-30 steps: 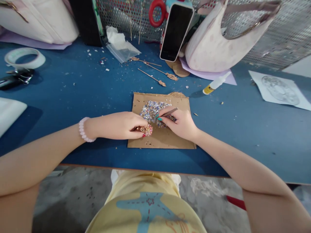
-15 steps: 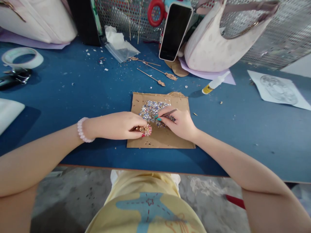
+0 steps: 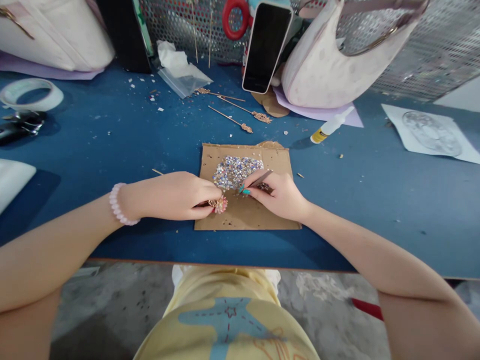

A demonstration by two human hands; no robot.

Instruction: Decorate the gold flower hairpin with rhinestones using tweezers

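My left hand (image 3: pixel 174 195) is closed on a gold-coloured hair ornament with a pink flower (image 3: pixel 220 204), which pokes out past the fingertips; the rest of it is hidden in the hand. Tweezers (image 3: pixel 264 178) are pinched in my right hand (image 3: pixel 281 196), tips pointing down and left. Their tips are close to the near edge of a heap of small glittering rhinestones (image 3: pixel 234 169); whether they grip a stone is too small to tell. Both hands are over a piece of brown cardboard (image 3: pixel 258 219), where the rhinestones lie.
Beyond the cardboard lie several gold hairpins (image 3: pixel 245 127) and a glue bottle (image 3: pixel 326 131). A phone (image 3: pixel 267 47) leans upright near a white handbag (image 3: pixel 322 75). Tape (image 3: pixel 54 97) and a black tool (image 3: pixel 18 129) are at left, a printed sheet (image 3: pixel 431 132) at right.
My left hand has drawn a little to the left with the flower ornament. The tweezers in my right hand have come slightly towards me, from within the rhinestones to their near edge.
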